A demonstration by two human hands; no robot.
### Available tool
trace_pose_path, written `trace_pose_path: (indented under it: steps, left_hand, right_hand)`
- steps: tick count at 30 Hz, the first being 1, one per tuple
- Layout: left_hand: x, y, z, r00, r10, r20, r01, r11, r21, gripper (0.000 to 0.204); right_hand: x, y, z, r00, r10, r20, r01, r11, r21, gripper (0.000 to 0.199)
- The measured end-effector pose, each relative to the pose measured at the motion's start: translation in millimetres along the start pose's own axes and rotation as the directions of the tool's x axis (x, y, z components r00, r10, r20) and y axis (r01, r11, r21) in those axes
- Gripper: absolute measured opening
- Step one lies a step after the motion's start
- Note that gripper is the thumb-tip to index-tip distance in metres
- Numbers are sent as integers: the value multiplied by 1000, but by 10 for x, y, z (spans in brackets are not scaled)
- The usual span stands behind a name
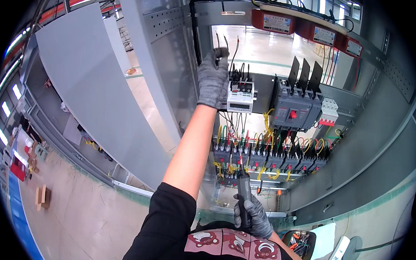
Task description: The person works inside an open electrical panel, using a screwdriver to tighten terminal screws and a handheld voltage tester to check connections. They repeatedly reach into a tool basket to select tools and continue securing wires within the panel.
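My left hand [213, 81], in a grey knit glove, reaches up beside the white meter [240, 96]. Its fingers are curled round thin black wires, whose loose ends stick up above the glove. More black wires [240, 73] arch out of the meter's top terminals. Low in front of my body, my gloved right hand [255, 216] grips a black electric screwdriver [244, 188]. The tool points upward, its thin bit with a red section apart from the meter and in front of the lower row of breakers [272, 160]. The left palm is hidden.
A large grey circuit breaker [294, 106] with three black upright barriers and a small white breaker [329, 111] are right of the meter. Red transformers [272, 22] line the top rail. Grey cabinet walls [366, 171] flank me. A tool bin [301, 243] stands at lower right.
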State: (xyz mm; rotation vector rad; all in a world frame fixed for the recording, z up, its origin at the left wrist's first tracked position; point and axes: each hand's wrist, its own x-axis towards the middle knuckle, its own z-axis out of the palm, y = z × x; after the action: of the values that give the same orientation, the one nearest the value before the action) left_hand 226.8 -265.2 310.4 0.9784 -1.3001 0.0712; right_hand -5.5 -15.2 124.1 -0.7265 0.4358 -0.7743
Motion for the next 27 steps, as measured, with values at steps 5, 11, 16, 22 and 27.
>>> trace_pose_path:
  steps: [5, 11, 16, 22, 27]
  left_hand:
    - [443, -23, -32, 961, -110, 255, 85, 991, 107, 23]
    - [462, 471, -87, 671, -457, 584, 620, 777, -105, 24]
    - [485, 486, -321, 535, -518, 668, 794, 577, -189, 40]
    - [126, 421, -548, 733, -383, 562, 484, 874, -36, 33]
    - [-185, 237, -548, 805, -440, 397, 511, 855, -89, 27]
  right_hand:
    - [-72, -23, -107, 998, 59, 19, -58, 998, -27, 53]
    - [-27, -112, -97, 999, -25, -36, 24, 999, -41, 54]
    - [43, -91, -52, 999, -42, -33, 39, 996, -82, 54]
    - [161, -45, 1, 1000, 2, 29, 1, 996, -86, 54]
    - [253, -31, 13, 999, 31, 40, -28, 996, -79, 47]
